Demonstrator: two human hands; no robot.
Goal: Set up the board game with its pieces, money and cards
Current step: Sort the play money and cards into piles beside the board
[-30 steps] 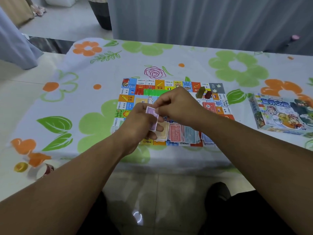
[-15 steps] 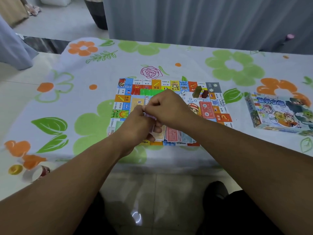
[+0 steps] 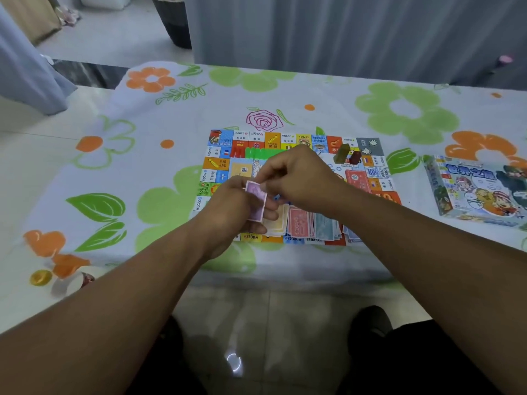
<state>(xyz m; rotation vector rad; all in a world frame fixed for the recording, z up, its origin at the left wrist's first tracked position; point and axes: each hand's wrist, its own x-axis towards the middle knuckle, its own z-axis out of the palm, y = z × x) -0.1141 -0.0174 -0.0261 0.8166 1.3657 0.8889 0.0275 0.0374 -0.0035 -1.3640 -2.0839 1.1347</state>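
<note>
Purple paper first: closest to me, over the near edge of the board (image 3: 219, 163), my left hand (image 3: 236, 212) is curled round a slim stack of purple notes (image 3: 256, 202), thumb on one side and fingers wrapped under. The stack's long axis runs away from me, tipped a little to the right. My right hand (image 3: 302, 178) comes in from the board's right side with its fingertips closed on the stack's far top edge, so both hands are on the same paper.

Just below, along that near edge, the money sits in a row: a yellow pile (image 3: 278, 223) right by my left fingers, a red pile (image 3: 299, 225) touching it, and a blue pile (image 3: 325, 228) further right. All three lie with their long sides pointing away from me, which matches the purple. I reckon the open spot is left of the yellow pile, right under my left hand, so that hand is the nearer one for the drop.

Out at the board's far right corner stand an olive block (image 3: 341, 153) and a dark red block (image 3: 355, 157), side by side. The game box (image 3: 479, 192) lies on the bench (image 3: 142, 166), well off to the board's right.
</note>
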